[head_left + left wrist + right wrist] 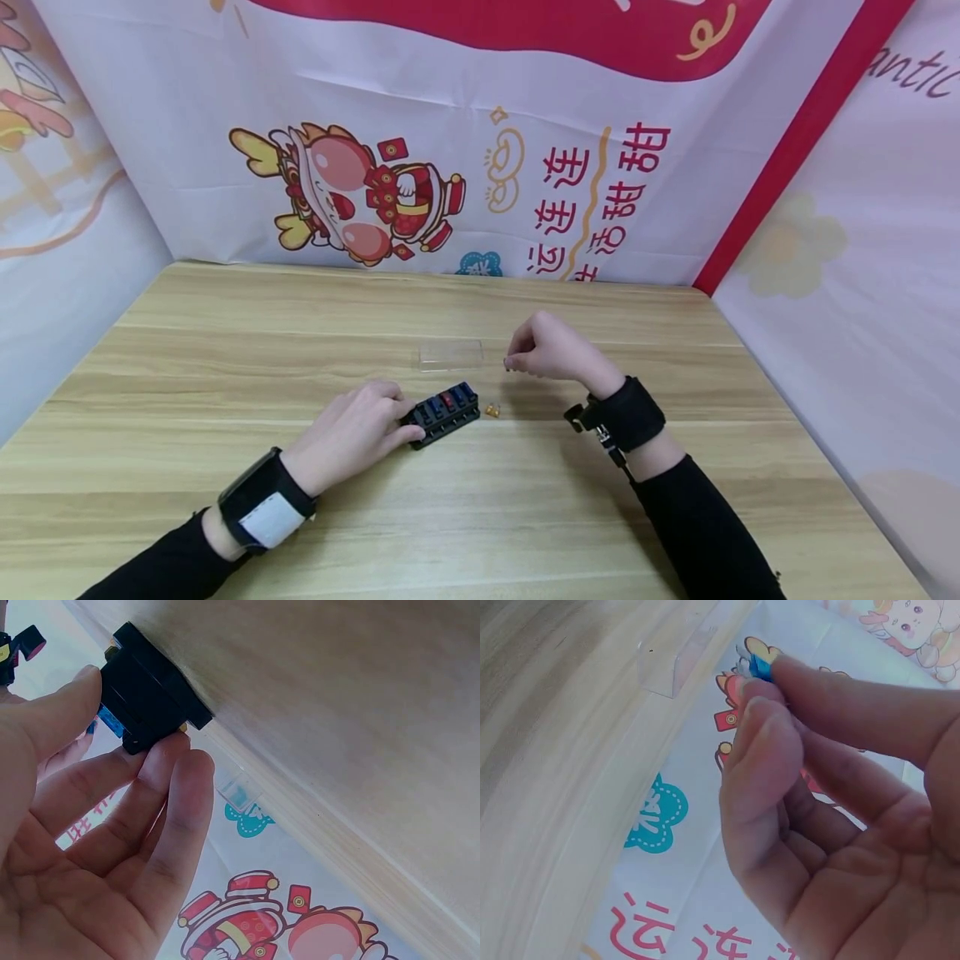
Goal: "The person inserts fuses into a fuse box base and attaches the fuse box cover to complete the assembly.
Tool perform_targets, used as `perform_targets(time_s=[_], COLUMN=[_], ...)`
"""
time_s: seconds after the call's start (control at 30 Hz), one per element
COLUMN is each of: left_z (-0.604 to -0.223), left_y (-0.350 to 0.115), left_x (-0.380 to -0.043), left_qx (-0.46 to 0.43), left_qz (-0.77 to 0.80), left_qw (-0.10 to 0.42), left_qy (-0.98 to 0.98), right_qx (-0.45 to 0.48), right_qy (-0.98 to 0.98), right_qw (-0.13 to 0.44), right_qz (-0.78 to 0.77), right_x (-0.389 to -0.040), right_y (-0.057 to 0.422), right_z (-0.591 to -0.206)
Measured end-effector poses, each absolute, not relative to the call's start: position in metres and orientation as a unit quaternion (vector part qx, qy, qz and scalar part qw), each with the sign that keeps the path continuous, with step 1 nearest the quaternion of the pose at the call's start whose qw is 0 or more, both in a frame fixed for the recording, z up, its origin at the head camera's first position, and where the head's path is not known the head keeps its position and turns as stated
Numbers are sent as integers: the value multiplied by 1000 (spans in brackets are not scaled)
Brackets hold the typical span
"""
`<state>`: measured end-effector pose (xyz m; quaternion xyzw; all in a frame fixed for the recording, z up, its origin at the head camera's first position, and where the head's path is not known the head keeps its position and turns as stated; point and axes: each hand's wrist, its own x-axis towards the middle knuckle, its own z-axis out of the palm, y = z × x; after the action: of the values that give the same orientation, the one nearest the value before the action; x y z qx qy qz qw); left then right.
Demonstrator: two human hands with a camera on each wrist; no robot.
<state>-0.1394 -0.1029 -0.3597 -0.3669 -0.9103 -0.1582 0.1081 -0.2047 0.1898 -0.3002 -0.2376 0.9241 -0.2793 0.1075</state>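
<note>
My left hand (351, 437) grips the left end of a black fuse block (450, 427) on the table, thumb at the front side and fingers at the far side. Blue blade fuses and one red fuse sit in a row along its top. In the left wrist view, the black end face of the fuse block (146, 694) lies between thumb and fingers. Held off to the right, my right hand (557, 348) pinches a small blue blade fuse (760, 667) between thumb and fingertips, its metal prongs pointing away from the hand.
Beyond the block lies a clear plastic cover (450, 356). Small amber pieces (492, 410) lie just off the block's right end. A printed cloth (465, 75) hangs along the table's back edge, with more cloth at both sides.
</note>
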Motion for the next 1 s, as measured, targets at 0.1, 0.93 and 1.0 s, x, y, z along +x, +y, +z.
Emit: perform_targets(time_s=[0.1, 0.93, 1.0], left_z=[-359, -359, -359], left_y=[-103, -104, -104], left_x=[-140, -140, -140], left_qx=[-365, -363, -362], left_qz=[-160, -158, -156], left_qw=[106, 103, 102], left_qy=[-911, -913, -913], right_qx=[-216, -193, -195], right_qy=[922, 917, 916], right_qw=[106, 82, 80], right_qz=[-302, -340, -341], right_x=[-204, -199, -199], right_y=[190, 180, 179], right_z=[-298, -296, -297])
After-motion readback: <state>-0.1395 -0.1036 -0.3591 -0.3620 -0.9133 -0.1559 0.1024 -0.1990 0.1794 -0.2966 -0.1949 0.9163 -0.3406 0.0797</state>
